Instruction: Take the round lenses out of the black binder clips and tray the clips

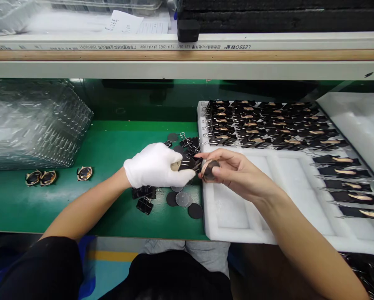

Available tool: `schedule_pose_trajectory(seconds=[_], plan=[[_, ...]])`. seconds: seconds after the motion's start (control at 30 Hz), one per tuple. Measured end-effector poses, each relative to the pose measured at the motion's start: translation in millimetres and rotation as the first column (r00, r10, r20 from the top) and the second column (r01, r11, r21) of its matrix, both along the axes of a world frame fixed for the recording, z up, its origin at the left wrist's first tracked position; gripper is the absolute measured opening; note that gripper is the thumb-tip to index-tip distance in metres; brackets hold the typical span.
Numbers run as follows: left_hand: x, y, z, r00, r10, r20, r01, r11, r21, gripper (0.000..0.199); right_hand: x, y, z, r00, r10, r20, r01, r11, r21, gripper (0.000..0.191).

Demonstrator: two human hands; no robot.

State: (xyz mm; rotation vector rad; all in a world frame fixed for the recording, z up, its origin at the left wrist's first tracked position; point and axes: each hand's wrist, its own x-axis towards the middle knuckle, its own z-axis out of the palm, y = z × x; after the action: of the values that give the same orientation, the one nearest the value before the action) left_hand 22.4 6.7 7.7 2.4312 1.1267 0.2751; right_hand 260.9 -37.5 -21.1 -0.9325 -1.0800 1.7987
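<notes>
While my bare right hand (237, 173) pinches the round piece (211, 170), thumb laid on its face and forefinger reaching along the far side, my gloved left hand (154, 166) meets it from nine o'clock. The glove's thumb and fingers curl toward a thin dark part beside the piece; blur hides whether they are pressed together on it, so I cannot tell.

To do this well, I would let the right hand be the steady one and leave the small movements to the left. A light pinch nearer the rim should spare the face from bare-skin marks. The piece is above the near-left part of the white tray (207, 216), so a slip could knock it on the tray wall. I'd also mind my left wrist: black clips (144, 205) lie at eight o'clock from the piece, and loose discs (182, 198) between seven and eight, easily brushed aside.

My right forearm comes in from between four and five o'clock, over the tray, fingers aimed at ten. My left forearm slants in from eight, low across the green bench (111, 208), back of the glove upward, fingertips toward three. Both hands converge near the middle of my view.
</notes>
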Motion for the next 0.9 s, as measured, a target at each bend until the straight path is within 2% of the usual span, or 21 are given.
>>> schedule_pose_trajectory(seconds=[0.1, 0.2, 0.43, 0.77, 0.83, 0.9], plan=[[-0.9, 4.7, -0.4, 0.993, 0.041, 0.113, -0.040, 0.999, -0.014, 0.049, -2.6, 2.7, 2.5, 0.982, -0.176, -0.071, 0.169, 0.982, -0.090, 0.019], [0.3, 3.5, -0.3, 0.980, 0.074, 0.187, -0.062, 0.996, -0.066, 0.045, -7.6, 5.4, 0.1, 0.958, -0.279, -0.070, 0.264, 0.950, -0.167, 0.029], [7.5, -5.1, -2.5, 0.960, 0.164, 0.226, -0.082, 0.939, -0.333, 0.043, -10.9, 4.0, -7.4, 0.949, -0.310, -0.063, 0.299, 0.944, -0.142, 0.021], [19.3, -9.4, -15.4, 0.933, 0.233, 0.273, -0.134, 0.932, -0.338, 0.041, -28.1, -6.0, -12.8, 0.920, -0.380, -0.100, 0.355, 0.913, -0.202, 0.027], [17.2, -7.6, -13.6, 0.946, 0.211, 0.246, -0.115, 0.929, -0.352, 0.041, -29.3, -6.5, -14.1, 0.919, -0.384, -0.093, 0.359, 0.910, -0.208, 0.028], [10.4, -2.2, -6.6, 0.972, 0.117, 0.206, -0.034, 0.930, -0.367, 0.041, -28.1, -5.7, -14.4, 0.915, -0.391, -0.095, 0.364, 0.905, -0.222, 0.029]])
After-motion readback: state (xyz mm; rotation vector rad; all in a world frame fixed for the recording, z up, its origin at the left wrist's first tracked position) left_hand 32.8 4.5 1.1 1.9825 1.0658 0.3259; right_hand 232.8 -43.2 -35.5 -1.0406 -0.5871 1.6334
